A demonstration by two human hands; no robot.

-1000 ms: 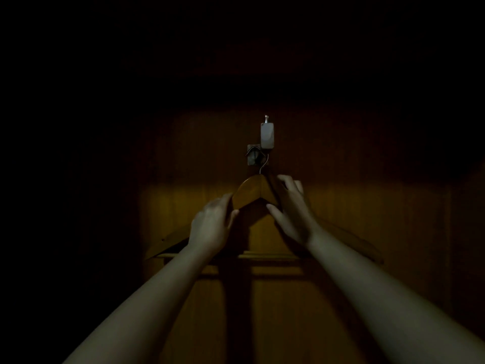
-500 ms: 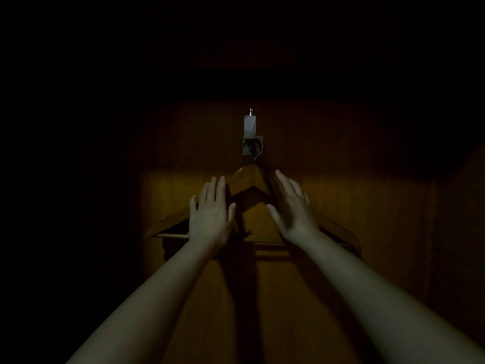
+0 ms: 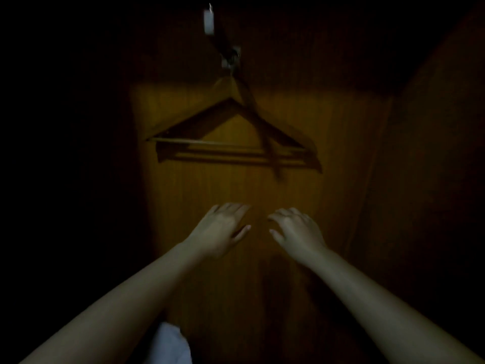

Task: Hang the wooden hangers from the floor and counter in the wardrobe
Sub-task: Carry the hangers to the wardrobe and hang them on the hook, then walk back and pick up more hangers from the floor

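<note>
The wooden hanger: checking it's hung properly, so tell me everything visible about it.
The wooden hanger is brown and triangular, with two sloping arms over a straight bottom bar, upright and roughly level. It hangs from a small fitting on the wardrobe's back panel. Blurred doubled outlines may be shadow or another hanger. The left hand and right hand are below, not touching it.

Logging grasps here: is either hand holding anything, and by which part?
Nothing is held: left hand and right hand are open and empty, below the hanger.

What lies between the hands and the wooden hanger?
Only bare wardrobe panel, seen in the head view. The left hand and right hand are below the wooden hanger, apart from it.
</note>
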